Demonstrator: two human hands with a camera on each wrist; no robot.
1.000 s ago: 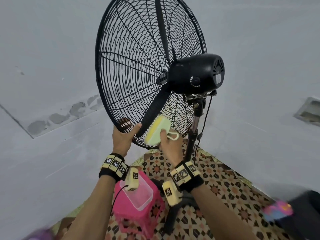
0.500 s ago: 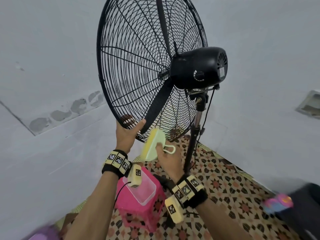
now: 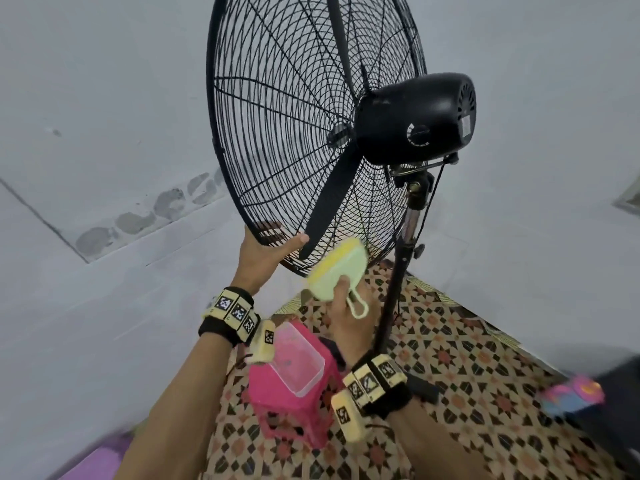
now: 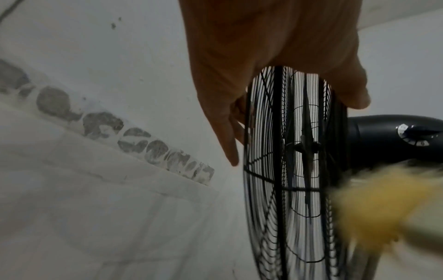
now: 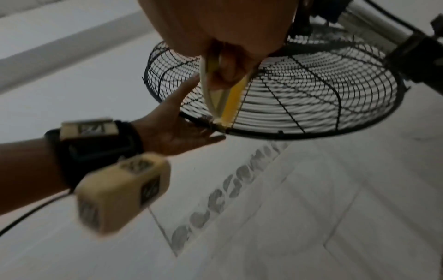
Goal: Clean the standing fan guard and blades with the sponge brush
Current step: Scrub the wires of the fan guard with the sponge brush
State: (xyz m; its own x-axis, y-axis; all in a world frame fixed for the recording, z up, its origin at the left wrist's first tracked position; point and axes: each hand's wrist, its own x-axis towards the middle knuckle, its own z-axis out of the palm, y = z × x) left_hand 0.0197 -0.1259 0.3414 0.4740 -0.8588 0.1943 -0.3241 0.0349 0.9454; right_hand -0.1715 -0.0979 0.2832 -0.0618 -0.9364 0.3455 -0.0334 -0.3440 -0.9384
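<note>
The black standing fan's wire guard fills the upper middle of the head view, with a black blade inside and the motor housing behind. My left hand grips the guard's lower rim, thumb on the rear side and fingers on the front. My right hand holds the pale green sponge brush, its yellow sponge side against the lower rear of the guard. In the left wrist view the left hand straddles the guard beside the blurred sponge brush. In the right wrist view the right hand holds the sponge brush at the guard.
The fan pole runs down to a black base on a patterned floor mat. A pink plastic stool with a clear container on top stands under my arms. White walls are close behind the fan. A colourful object lies at the right.
The sponge brush dropped below the guard's rim half a second ago and is back up against the lower rear of the guard. My left hand stayed on the rim.
</note>
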